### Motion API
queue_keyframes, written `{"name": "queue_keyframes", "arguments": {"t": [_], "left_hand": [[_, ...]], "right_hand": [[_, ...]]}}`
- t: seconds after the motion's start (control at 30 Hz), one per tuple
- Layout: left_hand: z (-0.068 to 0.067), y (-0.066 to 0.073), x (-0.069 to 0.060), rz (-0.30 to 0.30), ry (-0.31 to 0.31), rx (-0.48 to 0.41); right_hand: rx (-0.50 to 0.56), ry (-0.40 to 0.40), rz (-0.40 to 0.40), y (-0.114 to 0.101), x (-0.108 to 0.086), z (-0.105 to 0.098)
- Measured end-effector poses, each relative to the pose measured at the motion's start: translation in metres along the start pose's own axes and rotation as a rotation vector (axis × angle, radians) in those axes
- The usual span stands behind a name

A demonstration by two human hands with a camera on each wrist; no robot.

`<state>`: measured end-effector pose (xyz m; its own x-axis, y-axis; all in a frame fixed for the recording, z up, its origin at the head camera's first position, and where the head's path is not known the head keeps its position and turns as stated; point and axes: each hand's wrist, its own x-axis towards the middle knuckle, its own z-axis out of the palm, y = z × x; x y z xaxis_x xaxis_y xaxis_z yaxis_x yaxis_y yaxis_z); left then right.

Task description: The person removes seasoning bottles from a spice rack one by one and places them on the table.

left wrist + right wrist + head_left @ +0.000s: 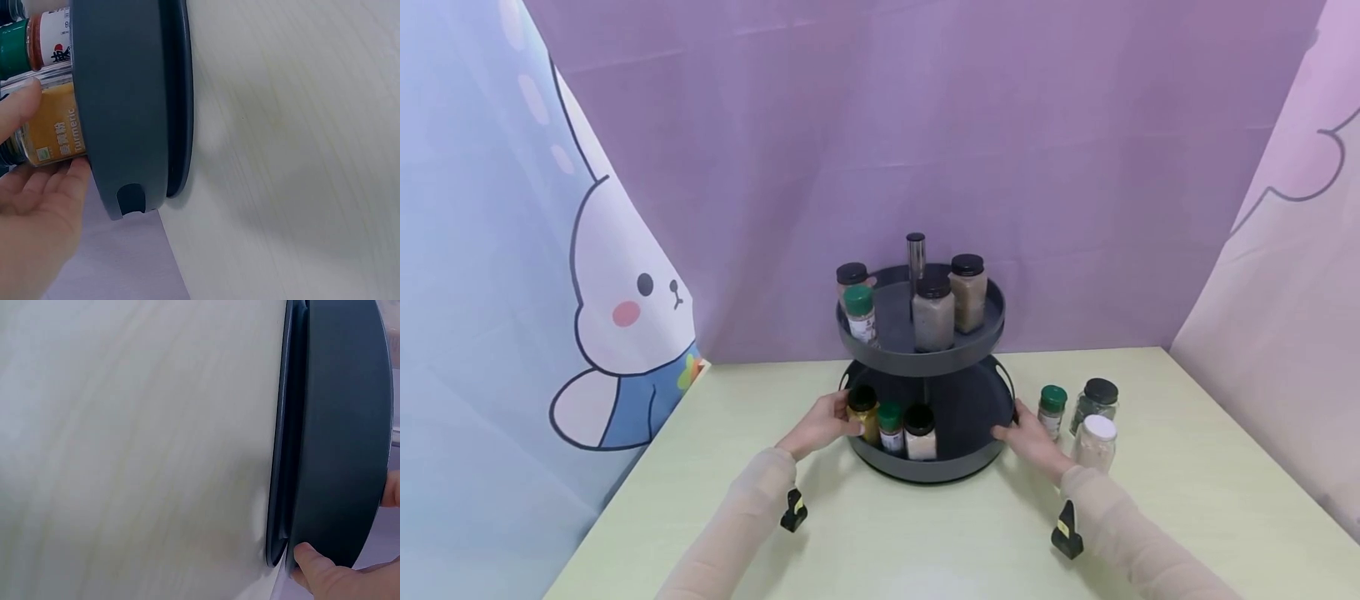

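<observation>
A dark two-tier round spice rack (925, 471) stands on the table. On the left side of its lower tier, my left hand (823, 427) holds a black-capped turmeric jar (59, 122), thumb on one side and fingers on the other. Beside that jar sit a green-capped spice bottle (891, 429) and a black-capped jar of pale contents (921, 437). My right hand (1033, 440) grips the lower tier's right rim, its thumb over the edge. In the right wrist view, fingertips (304, 550) press the outside of the tier wall (344, 437).
The upper tier (895, 362) carries several capped jars around a metal post (916, 258). To the right on the table (925, 550) stand a green-capped bottle (1051, 412), a black-capped jar (1096, 400) and a white-capped jar (1096, 446). A purple cloth (925, 125) hangs behind.
</observation>
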<state>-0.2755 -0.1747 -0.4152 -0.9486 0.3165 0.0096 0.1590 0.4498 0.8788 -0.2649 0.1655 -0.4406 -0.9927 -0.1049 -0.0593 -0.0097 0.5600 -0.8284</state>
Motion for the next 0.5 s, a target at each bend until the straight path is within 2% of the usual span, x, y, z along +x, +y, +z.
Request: {"name": "queue_keyframes", "arguments": {"t": [0.3,0.5], "left_hand": [[0.0051,-0.0002,0.0024,-0.013,0.045,-0.011],[0.0080,-0.0017,0.0037,-0.011,0.076,0.039]], "right_hand": [[0.028,-0.016,0.017,0.0015,-0.0013,0.0011],[0.058,-0.016,0.025,0.0018,-0.0016,0.0017]]}}
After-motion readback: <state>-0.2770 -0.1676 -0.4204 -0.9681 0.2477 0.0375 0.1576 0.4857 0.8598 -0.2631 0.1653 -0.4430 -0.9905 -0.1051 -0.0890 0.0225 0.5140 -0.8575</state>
